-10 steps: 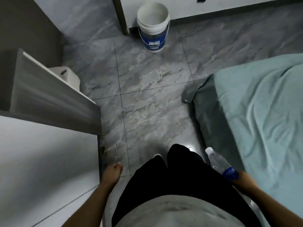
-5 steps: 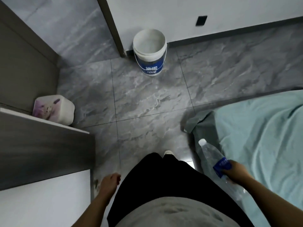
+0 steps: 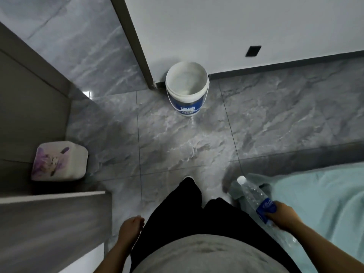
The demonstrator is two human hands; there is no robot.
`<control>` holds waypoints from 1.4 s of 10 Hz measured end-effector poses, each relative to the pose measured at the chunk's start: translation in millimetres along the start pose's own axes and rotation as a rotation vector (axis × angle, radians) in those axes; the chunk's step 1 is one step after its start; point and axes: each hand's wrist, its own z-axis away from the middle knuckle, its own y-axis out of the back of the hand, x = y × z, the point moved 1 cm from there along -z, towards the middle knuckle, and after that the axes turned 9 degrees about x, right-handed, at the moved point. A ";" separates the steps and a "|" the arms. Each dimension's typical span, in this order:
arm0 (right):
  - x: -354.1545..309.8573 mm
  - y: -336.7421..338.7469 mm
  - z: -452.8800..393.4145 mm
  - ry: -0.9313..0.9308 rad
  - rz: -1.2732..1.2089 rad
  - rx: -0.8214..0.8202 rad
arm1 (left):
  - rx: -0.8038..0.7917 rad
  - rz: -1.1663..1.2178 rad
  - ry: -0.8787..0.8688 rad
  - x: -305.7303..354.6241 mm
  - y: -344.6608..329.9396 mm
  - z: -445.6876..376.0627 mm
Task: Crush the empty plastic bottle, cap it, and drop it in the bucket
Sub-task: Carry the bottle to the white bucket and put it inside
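Closer now: bucket (image 3: 187, 89) looms larger ahead; right hand (image 3: 283, 216) grips the capped, uncrushed bottle (image 3: 256, 201); left hand (image 3: 131, 226) hangs loosely curled, empty.

The bottle (image 3: 254, 196) is clear, glossy plastic with a blue film label. The bucket (image 3: 186, 83) is smooth white plastic. The floor (image 3: 177, 146) is polished grey marble-pattern tile; the bedsheet (image 3: 319, 198) at right is matt teal cloth.

One bottle (image 3: 254, 196) – cap on; one bucket (image 3: 186, 89); two hands – left (image 3: 131, 228), right (image 3: 283, 215); one flowery box (image 3: 59, 160); one bed (image 3: 325, 194).
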 end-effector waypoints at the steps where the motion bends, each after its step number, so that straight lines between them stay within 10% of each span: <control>1: -19.1 16.4 -11.2 -0.024 0.012 -0.025 | -0.007 0.096 -0.019 49.8 6.0 -48.2; 5: -99.8 101.8 -105.2 -0.045 0.010 -0.032 | 0.003 0.092 -0.116 231.3 -0.2 -135.0; 10: -281.2 232.4 -239.0 0.141 -0.008 -0.008 | -0.086 0.148 0.233 287.6 14.5 -206.8; 14: -416.6 248.8 -293.5 0.098 -0.097 -0.057 | 0.025 0.197 0.028 470.6 24.2 -327.9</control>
